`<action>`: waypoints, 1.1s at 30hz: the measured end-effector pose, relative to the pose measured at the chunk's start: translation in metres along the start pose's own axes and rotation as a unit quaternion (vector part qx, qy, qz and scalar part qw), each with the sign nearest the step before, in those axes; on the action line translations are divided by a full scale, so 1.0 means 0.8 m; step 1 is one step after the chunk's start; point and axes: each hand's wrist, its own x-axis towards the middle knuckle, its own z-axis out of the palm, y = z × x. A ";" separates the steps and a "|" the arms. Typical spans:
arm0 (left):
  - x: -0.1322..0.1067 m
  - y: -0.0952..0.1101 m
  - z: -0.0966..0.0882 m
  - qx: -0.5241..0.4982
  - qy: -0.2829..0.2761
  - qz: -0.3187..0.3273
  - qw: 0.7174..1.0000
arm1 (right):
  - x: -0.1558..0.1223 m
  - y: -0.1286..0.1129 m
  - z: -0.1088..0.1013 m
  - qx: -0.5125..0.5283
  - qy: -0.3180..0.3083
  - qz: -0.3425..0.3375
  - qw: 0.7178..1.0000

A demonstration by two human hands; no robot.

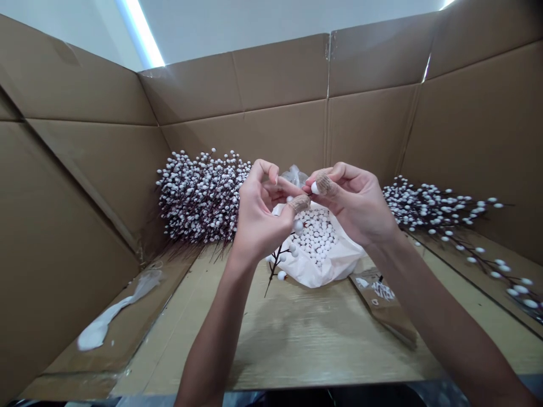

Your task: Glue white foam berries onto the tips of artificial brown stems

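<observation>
- I am watching the left hand (258, 217) closing its fingers around a dark twig (275, 267), whose stem is hanging toward six o'clock.
- The right hand (354, 206) is pinching a white bead (314, 187) between its taped thumb and forefinger, just beside the left thumb.
- An open bag of beads (335, 263) is lying under both hands on the cardboard floor (297, 339).
- One heap of beaded twigs (199, 195) is sitting at nine o'clock from the hands, and a looser heap (436, 206) at three o'clock.
- A brown packet (384, 305) is lying at five o'clock.
</observation>
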 end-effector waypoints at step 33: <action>0.029 -0.010 -0.072 -0.081 0.233 0.040 0.968 | -0.026 0.052 -0.015 -0.349 -0.339 0.244 0.839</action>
